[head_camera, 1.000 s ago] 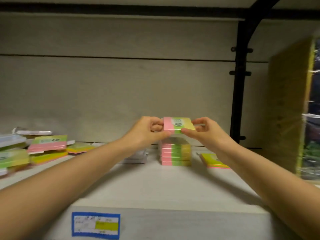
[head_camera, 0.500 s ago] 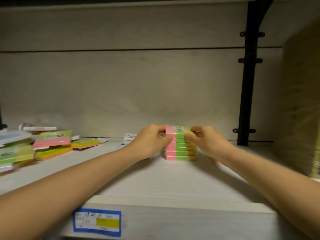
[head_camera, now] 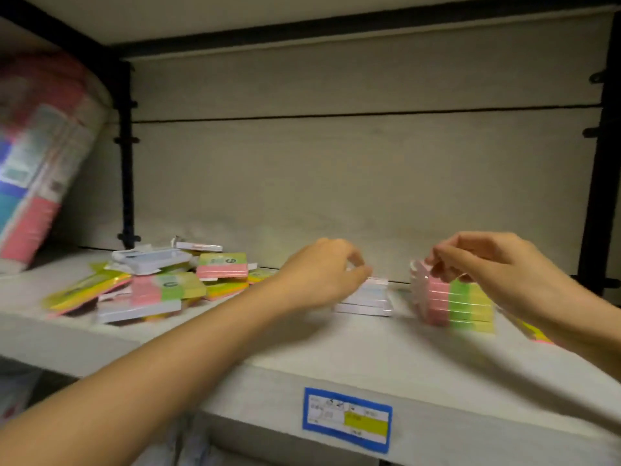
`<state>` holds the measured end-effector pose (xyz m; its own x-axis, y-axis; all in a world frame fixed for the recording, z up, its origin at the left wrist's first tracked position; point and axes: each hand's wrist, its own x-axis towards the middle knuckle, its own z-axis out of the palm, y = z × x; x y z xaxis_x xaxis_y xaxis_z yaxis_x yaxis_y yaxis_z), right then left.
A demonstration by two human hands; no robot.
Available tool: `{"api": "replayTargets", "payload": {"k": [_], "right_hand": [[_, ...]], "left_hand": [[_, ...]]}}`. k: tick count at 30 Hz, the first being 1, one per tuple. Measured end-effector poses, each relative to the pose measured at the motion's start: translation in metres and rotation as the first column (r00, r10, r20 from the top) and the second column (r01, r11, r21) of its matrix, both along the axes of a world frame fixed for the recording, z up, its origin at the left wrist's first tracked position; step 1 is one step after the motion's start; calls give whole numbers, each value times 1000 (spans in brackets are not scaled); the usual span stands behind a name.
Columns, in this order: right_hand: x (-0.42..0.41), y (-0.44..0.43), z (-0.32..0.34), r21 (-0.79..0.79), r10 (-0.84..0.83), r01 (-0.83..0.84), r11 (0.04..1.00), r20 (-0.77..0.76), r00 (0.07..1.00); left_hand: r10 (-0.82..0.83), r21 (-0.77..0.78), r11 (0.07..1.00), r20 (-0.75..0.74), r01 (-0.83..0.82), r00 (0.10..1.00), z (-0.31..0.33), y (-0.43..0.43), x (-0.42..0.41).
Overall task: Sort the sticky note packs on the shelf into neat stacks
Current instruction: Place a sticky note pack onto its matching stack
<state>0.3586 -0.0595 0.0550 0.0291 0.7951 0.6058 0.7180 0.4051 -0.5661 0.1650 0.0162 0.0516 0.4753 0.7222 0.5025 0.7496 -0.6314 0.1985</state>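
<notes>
- A person's two bare forearms reach forward onto a pale wooden shelf (head_camera: pixel 336 351); the view is from the person's head and blurred by motion.
- A neat stack of sticky note packs (head_camera: pixel 460 307), each banded pink, green and yellow, stands on the shelf right of centre, near the back panel.
- The right hand (head_camera: pixel 487 260) sits over this stack with its fingers curled down, the tips at the top pack's rear left corner. The blur makes it impossible to tell whether the fingers pinch the pack or only touch it.
- Just left of that stack, a little apart from it, lies a lower stack of white packs (head_camera: pixel 366 299).
- The left hand (head_camera: pixel 322 274) is at the left end of the white stack, with fingers bent and the tips close to its top. Whether it grasps a pack cannot be told.
- Further left lies an untidy heap of loose packs (head_camera: pixel 161 284), tilted and overlapping: pink, green and yellow ones mixed with white ones.
- A single yellow and pink pack (head_camera: pixel 536 331) lies flat by the right forearm, partly hidden.
- A large wrapped bundle (head_camera: pixel 40 156) with pink and blue bands leans at the far left, beyond a black metal upright (head_camera: pixel 126 163).
- A blue-bordered price label (head_camera: pixel 347 418) with a yellow patch is stuck on the shelf's front edge.
</notes>
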Motion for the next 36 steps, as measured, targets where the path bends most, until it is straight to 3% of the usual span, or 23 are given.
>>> {"api": "replayTargets", "payload": {"k": [8,15,18,21,23,27,29,32,36], "right_hand": [[-135,49,-2,-345,133,-125,930,1,991],[-224,141,16,-436,-120,148,888,92,989],[-241,162,5,-475,-198,277,835,210,957],[-251,167,0,-416,-251,410,812,386,888],[-254,167,-1,-410,-256,423,808,402,879],[-253,165,-1,-530,-221,298,794,206,953],[-251,161,0,-595,-191,117,795,-62,980],[-244,151,3,-583,-139,-159,797,-432,891],[-238,127,6,-400,-92,-307,864,-724,683]], "left_hand": [[185,61,982,-80,-180,979,5,39,-143],[210,35,978,-165,-207,964,15,93,-208],[165,-16,985,-183,-170,969,9,107,-214],[154,7,988,-186,-155,970,-1,115,-217],[158,28,987,-167,-155,973,-3,119,-219],[146,13,989,-126,-146,981,-2,122,-222],[136,12,991,-108,-135,985,-2,121,-222],[113,2,994,-27,-113,993,0,115,-222],[56,43,997,107,-61,993,9,98,-222]]}}
